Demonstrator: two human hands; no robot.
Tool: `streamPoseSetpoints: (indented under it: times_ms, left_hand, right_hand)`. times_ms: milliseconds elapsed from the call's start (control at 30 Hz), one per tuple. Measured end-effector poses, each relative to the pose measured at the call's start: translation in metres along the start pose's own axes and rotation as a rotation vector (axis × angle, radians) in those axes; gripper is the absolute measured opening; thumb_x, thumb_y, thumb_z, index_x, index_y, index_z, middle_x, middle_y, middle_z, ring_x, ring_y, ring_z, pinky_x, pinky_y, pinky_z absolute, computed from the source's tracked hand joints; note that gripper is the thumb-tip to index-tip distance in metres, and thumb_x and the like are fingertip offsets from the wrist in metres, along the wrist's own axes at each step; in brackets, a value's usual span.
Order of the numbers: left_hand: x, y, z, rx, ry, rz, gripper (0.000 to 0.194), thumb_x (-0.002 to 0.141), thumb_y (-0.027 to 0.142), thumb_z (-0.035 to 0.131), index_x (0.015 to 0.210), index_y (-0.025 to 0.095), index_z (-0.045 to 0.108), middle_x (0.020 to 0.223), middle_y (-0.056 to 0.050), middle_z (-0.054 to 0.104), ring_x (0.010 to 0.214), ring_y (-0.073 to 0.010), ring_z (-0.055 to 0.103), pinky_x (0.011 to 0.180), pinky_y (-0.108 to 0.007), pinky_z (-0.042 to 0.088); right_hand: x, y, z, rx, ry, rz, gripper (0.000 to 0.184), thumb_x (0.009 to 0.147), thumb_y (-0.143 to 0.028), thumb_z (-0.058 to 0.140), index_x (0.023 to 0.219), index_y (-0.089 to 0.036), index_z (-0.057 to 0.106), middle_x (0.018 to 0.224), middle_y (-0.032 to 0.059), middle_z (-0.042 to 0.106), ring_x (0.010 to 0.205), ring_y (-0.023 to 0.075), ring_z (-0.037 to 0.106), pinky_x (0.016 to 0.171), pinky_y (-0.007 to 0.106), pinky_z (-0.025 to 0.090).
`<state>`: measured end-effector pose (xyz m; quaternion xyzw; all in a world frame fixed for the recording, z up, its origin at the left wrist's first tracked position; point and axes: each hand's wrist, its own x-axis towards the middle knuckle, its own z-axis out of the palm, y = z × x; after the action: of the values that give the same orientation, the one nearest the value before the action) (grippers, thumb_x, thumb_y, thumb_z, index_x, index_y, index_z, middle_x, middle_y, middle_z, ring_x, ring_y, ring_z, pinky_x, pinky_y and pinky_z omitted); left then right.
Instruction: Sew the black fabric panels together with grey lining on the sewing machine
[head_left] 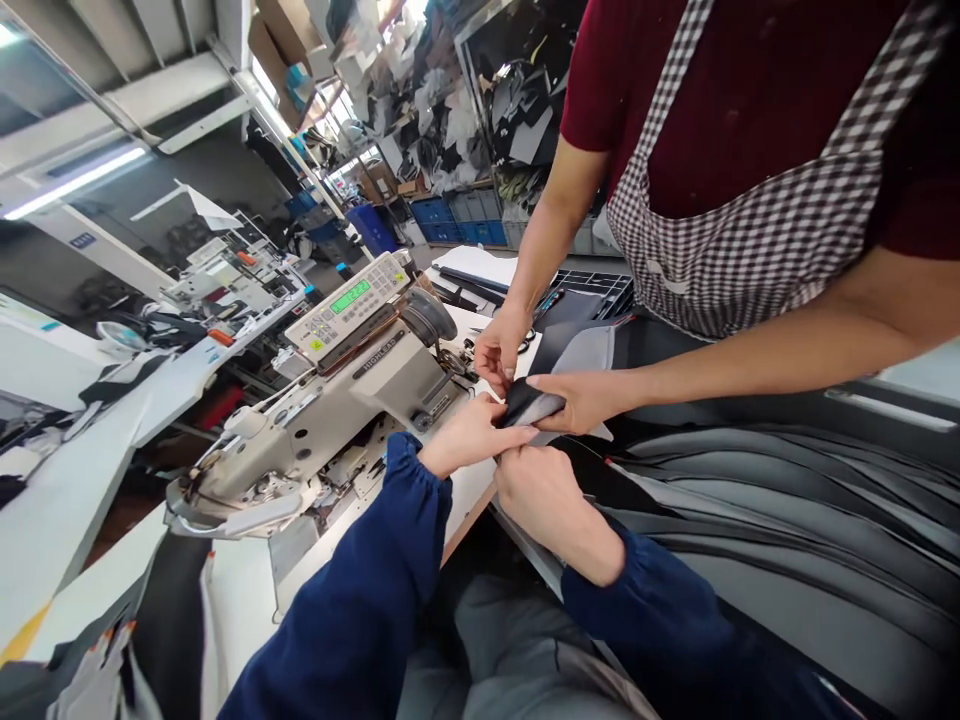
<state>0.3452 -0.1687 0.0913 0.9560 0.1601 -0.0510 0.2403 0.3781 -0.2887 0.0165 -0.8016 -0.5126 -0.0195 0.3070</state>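
Observation:
My left hand point(469, 435) and my right hand point(540, 490), both in dark blue sleeves, meet at a small dark fabric piece point(525, 403) beside the sewing machine point(330, 400). My left fingers pinch its near edge. My right hand is curled under it, fingers hidden. A co-worker in a maroon shirt and checked apron stands across from me; that person's two hands point(581, 398) point(499, 350) also hold the same piece from the far side.
The sewing machine carries a control panel point(351, 305) with a green display. A pile of grey and black fabric strips point(750, 500) lies to the right. Blue crates point(450, 220) and cluttered shelves stand at the back; another work table point(90, 430) runs along the left.

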Motion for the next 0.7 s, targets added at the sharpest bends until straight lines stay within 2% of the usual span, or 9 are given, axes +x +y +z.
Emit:
streamPoseSetpoints:
  times_ms: [67, 167, 233, 300, 367, 433, 533, 600, 700]
  left_hand:
    - [0.012, 0.001, -0.004, 0.070, -0.067, -0.071, 0.033, 0.077, 0.043, 0.060, 0.069, 0.012, 0.066, 0.067, -0.001, 0.050, 0.067, -0.0166, 0.053, 0.062, -0.025, 0.041]
    - [0.026, 0.000, -0.006, 0.154, -0.134, -0.177, 0.019, 0.071, 0.031, 0.060, 0.068, 0.013, 0.064, 0.058, 0.000, 0.045, 0.060, -0.0160, 0.049, 0.055, -0.025, 0.035]
    - [0.029, -0.005, -0.004, 0.189, -0.119, -0.211, 0.012, 0.070, 0.022, 0.054, 0.067, 0.013, 0.062, 0.058, 0.000, 0.044, 0.059, -0.0153, 0.047, 0.055, -0.025, 0.032]
    - [0.027, -0.016, 0.000, 0.172, -0.060, -0.211, 0.013, 0.070, 0.015, 0.048, 0.063, 0.014, 0.059, 0.056, 0.001, 0.042, 0.058, -0.0136, 0.044, 0.055, -0.024, 0.030]
    - [0.024, -0.028, 0.006, 0.090, 0.027, -0.215, 0.015, 0.071, 0.013, 0.045, 0.058, 0.014, 0.053, 0.054, 0.002, 0.037, 0.056, -0.0115, 0.039, 0.054, -0.023, 0.028]
    - [0.023, -0.040, 0.012, -0.031, 0.101, -0.239, 0.016, 0.071, 0.014, 0.044, 0.056, 0.015, 0.049, 0.053, 0.003, 0.033, 0.054, -0.0101, 0.035, 0.052, -0.023, 0.026]
    - [0.026, -0.052, 0.023, -0.231, 0.166, -0.267, 0.014, 0.069, 0.017, 0.047, 0.055, 0.015, 0.048, 0.052, 0.004, 0.033, 0.053, -0.0092, 0.034, 0.051, -0.022, 0.025]
    - [0.029, -0.057, 0.028, -0.385, 0.193, -0.272, 0.012, 0.067, 0.019, 0.049, 0.056, 0.015, 0.049, 0.052, 0.005, 0.036, 0.053, -0.0091, 0.034, 0.051, -0.022, 0.026]
    - [0.031, -0.064, 0.036, -0.643, 0.245, -0.291, 0.007, 0.062, 0.020, 0.051, 0.058, 0.014, 0.050, 0.053, 0.004, 0.040, 0.052, -0.0089, 0.037, 0.051, -0.021, 0.028]
  right_hand:
    - [0.004, -0.006, 0.001, 0.010, -0.008, 0.027, 0.020, 0.074, -0.006, 0.050, 0.087, -0.008, 0.065, 0.064, 0.0132, 0.063, 0.048, 0.0194, 0.054, 0.049, 0.029, 0.032]
    - [0.009, -0.015, 0.002, 0.028, -0.067, 0.047, 0.023, 0.077, -0.004, 0.047, 0.094, -0.005, 0.063, 0.071, 0.0161, 0.066, 0.055, 0.0228, 0.060, 0.051, 0.028, 0.036]
    - [0.008, -0.019, 0.004, 0.052, -0.106, 0.036, 0.023, 0.081, -0.005, 0.045, 0.097, -0.003, 0.061, 0.076, 0.0181, 0.066, 0.061, 0.0250, 0.063, 0.052, 0.029, 0.039]
    - [0.004, -0.017, 0.011, 0.093, -0.115, -0.002, 0.025, 0.087, -0.012, 0.044, 0.105, -0.002, 0.058, 0.085, 0.0186, 0.066, 0.071, 0.0268, 0.064, 0.058, 0.031, 0.044]
    - [-0.002, -0.008, 0.022, 0.255, -0.087, -0.066, 0.031, 0.093, -0.024, 0.044, 0.115, -0.004, 0.055, 0.095, 0.0174, 0.066, 0.085, 0.0271, 0.064, 0.069, 0.034, 0.049]
    - [-0.007, 0.009, 0.036, 0.567, -0.022, -0.069, 0.034, 0.097, -0.034, 0.038, 0.114, -0.011, 0.057, 0.102, 0.0137, 0.065, 0.094, 0.0244, 0.062, 0.081, 0.035, 0.050]
    - [-0.007, 0.037, 0.058, 1.041, 0.125, 0.142, 0.038, 0.098, -0.041, 0.032, 0.103, -0.019, 0.062, 0.102, 0.0092, 0.064, 0.092, 0.0209, 0.064, 0.083, 0.034, 0.052]
    - [-0.001, 0.051, 0.070, 1.135, 0.205, 0.246, 0.032, 0.095, -0.042, 0.041, 0.104, -0.021, 0.063, 0.105, 0.0083, 0.063, 0.093, 0.0213, 0.064, 0.085, 0.036, 0.052]
    - [0.011, 0.063, 0.082, 1.060, 0.264, 0.250, 0.027, 0.087, -0.038, 0.053, 0.109, -0.024, 0.063, 0.112, 0.0075, 0.061, 0.100, 0.0229, 0.063, 0.093, 0.039, 0.049]
